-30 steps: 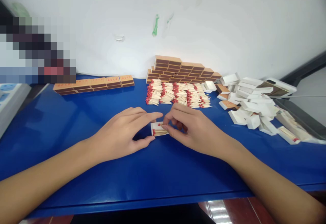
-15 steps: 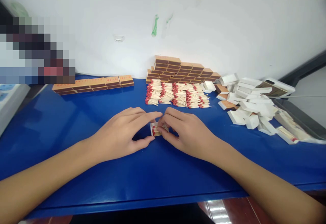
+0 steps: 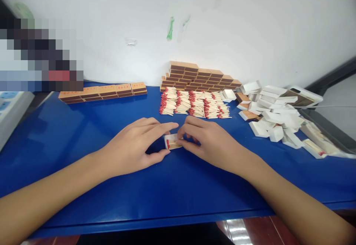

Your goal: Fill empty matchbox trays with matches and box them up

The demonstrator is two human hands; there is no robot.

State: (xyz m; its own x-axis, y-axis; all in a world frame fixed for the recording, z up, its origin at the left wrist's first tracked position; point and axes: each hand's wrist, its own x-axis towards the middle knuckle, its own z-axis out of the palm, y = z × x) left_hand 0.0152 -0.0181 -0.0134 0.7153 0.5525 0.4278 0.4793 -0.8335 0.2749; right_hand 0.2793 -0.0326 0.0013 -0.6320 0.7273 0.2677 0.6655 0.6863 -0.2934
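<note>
A small white matchbox tray (image 3: 171,136) lies on the blue table in front of me, with several red-headed matches (image 3: 172,144) inside. My left hand (image 3: 136,143) holds the tray's left end between the thumb at the near side and a finger at the far side, its index finger stretched over the top. My right hand (image 3: 204,139) is at the tray's right end, thumb and fingers drawn together over the matches and hiding that end. What those fingertips pinch, if anything, is hidden. Just beyond both hands lie piles of loose matches (image 3: 182,102), side by side.
Brown matchboxes (image 3: 191,77) are stacked against the wall, and a row of more matchboxes (image 3: 116,90) stands at left. Many white trays (image 3: 274,117) are heaped at right, near a phone (image 3: 303,95) and a dark bin (image 3: 328,126). A blurred-out person is at far left.
My right hand has shifted slightly right along the tray, uncovering more of the matches inside. My left hand keeps its hold on the tray.
</note>
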